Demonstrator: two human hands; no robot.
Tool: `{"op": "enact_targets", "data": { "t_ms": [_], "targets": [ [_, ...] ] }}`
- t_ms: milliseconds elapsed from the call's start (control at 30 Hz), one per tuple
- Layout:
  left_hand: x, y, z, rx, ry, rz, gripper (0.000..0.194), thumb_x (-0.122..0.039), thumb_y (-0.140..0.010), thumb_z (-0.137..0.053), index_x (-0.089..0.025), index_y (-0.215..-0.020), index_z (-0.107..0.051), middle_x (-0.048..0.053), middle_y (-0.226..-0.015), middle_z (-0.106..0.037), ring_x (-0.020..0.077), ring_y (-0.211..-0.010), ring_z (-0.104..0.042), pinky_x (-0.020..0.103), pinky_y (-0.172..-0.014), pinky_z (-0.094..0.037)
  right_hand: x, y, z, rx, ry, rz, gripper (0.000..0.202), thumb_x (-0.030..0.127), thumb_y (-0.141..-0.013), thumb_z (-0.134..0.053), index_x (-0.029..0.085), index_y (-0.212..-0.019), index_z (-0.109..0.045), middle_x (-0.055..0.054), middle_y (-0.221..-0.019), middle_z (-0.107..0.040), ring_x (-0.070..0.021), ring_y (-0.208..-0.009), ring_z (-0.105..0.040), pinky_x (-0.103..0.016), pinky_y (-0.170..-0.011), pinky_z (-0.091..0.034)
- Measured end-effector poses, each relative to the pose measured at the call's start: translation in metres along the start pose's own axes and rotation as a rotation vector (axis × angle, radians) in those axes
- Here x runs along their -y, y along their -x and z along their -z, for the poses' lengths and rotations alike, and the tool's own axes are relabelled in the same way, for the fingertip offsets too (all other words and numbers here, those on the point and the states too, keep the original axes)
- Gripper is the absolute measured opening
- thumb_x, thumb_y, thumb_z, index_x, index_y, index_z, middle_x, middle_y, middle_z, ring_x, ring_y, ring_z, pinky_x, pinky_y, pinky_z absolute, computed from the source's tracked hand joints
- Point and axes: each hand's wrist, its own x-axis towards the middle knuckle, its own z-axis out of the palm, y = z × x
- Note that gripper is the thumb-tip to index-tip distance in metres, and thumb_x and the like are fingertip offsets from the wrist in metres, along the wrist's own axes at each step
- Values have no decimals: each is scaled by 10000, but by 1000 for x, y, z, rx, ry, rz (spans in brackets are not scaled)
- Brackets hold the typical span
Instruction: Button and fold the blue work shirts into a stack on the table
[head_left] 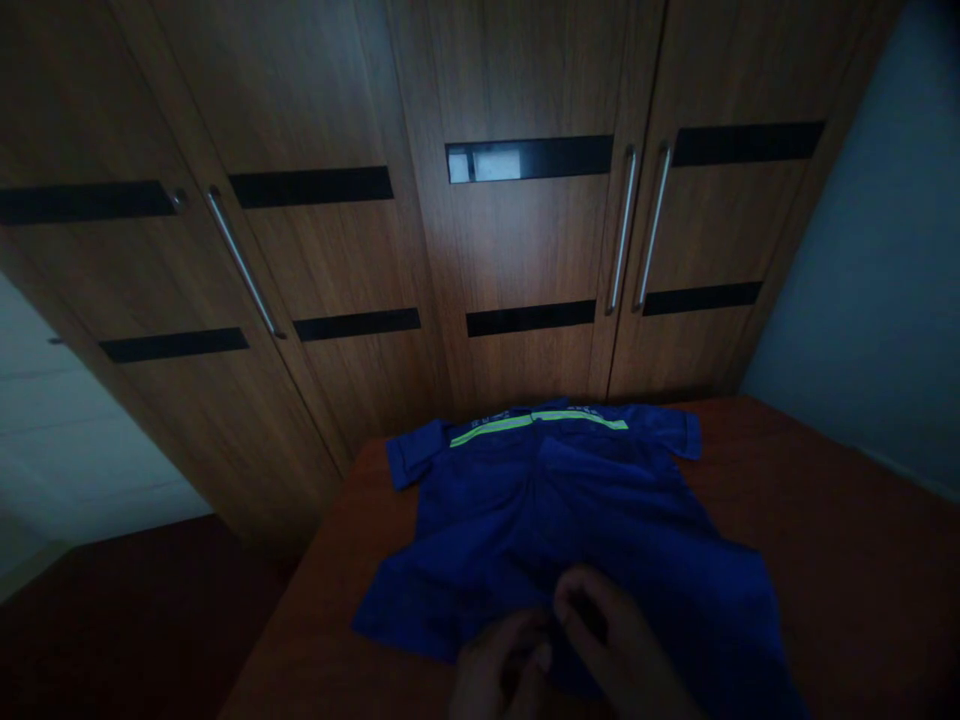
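A dark blue short-sleeved shirt [600, 500] lies spread on a reddish-brown table [315, 620], its collar end toward the wardrobe and a yellow-green stripe across the chest. Over its lower front edge, both hands are close together. My left hand [499, 660] has its thumb and fingers curled together near the shirt's front opening. Just right of it, my right hand [607, 630] has thumb and index finger bent toward each other in a pinch. Whatever lies between the fingertips of either hand is too dark and small to make out.
Behind the table stands a wooden wardrobe [517, 240] with black strips and metal handles. A pale wall [870, 300] is at the right. White drawers or panels [75, 430] stand at the left, above a dark floor [150, 620].
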Motion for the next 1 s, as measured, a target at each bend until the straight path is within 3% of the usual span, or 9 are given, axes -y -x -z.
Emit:
{"op": "enact_targets", "data": {
  "t_ms": [200, 467, 633, 833, 1000],
  "targets": [
    [-4, -16, -9, -132, 383, 319, 458, -598, -704, -633, -141, -683, -642, 39, -674, -632, 181, -679, -592, 262, -633, -496, 3, 4, -7, -17, 113, 173, 143, 144, -879, -395, 207, -816, -508, -13, -824, -558, -132, -769, -560, -241, -700, -442],
    [18, -23, -14, -116, 722, 408, 459, -563, -568, -773, -122, -603, -650, 22, -607, -609, 143, -606, -572, 242, -587, -488, -2, 8, -7, -126, 258, 174, 187, 156, -818, -522, 220, -994, -532, -31, -917, -581, -153, -833, -585, -247, -722, -485],
    [13, -23, -12, -112, 548, 392, 459, -566, -567, -756, -123, -575, -634, 29, -564, -603, 138, -570, -544, 240, -570, -443, -5, 9, -9, -153, 333, 201, 186, 135, -825, -504, 227, -981, -549, -34, -918, -599, -159, -825, -598, -263, -723, -499],
    [14, -22, -13, -153, 259, 334, 413, -536, -591, -684, -182, -498, -494, -34, -500, -438, 124, -528, -429, 237, -515, -354, -8, 7, -14, -172, 340, 287, 161, 117, -875, -428, 227, -877, -545, -27, -864, -611, -149, -788, -603, -255, -710, -494],
    [13, -19, -18, -50, 284, 297, 397, -544, -656, -619, -170, -554, -534, 3, -589, -517, 141, -585, -466, 243, -549, -370, 0, 7, -12, -180, 281, 320, 145, 150, -906, -417, 232, -885, -535, -20, -869, -612, -140, -799, -605, -238, -717, -498]
  ]
}}
